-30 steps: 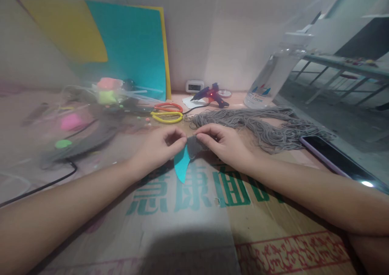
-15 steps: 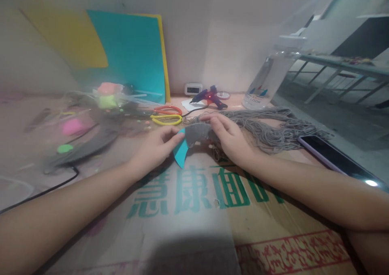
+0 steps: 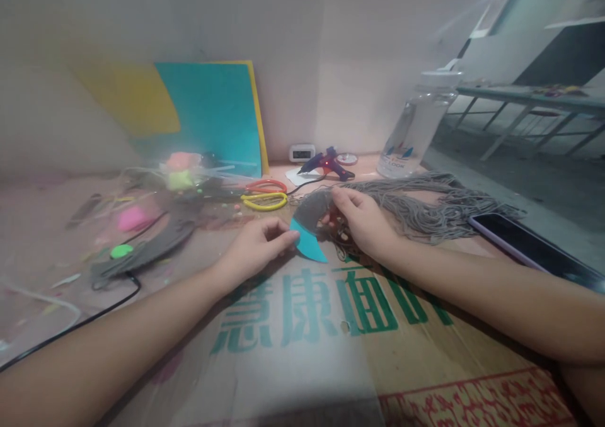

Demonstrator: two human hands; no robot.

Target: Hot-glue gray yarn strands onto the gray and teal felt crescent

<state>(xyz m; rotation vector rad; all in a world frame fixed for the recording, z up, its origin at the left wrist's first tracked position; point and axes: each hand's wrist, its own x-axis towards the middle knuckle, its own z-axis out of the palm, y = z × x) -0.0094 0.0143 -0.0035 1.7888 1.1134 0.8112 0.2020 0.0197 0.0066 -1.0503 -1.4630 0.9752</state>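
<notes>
Between my hands is a curved strip, partly covered in grey cord (image 3: 309, 211), with a bare turquoise end (image 3: 312, 248). My left hand (image 3: 262, 244) pinches the strip where the turquoise end begins, thumb on top. My right hand (image 3: 359, 218) holds the grey-covered part with thumb and fingers, and its fingertips are partly hidden. A loose tangle of cord (image 3: 344, 241) hangs under the right hand. From behind that hand a big bundle of grey cord (image 3: 425, 203) spreads to the right.
Beyond my hands lie scissors (image 3: 265, 194), a glue gun (image 3: 326, 162) with a red light, and a small digital clock (image 3: 301, 153). A clear bottle (image 3: 411, 131) and a phone (image 3: 534, 247) are on the right. Turquoise sheets (image 3: 212, 112) lean against the wall. Cardboard (image 3: 307, 364) covers the tabletop.
The curved strip has turned, so its turquoise end now points right and down instead of straight down. My left hand has moved slightly right and down. The view has tipped up a little.
</notes>
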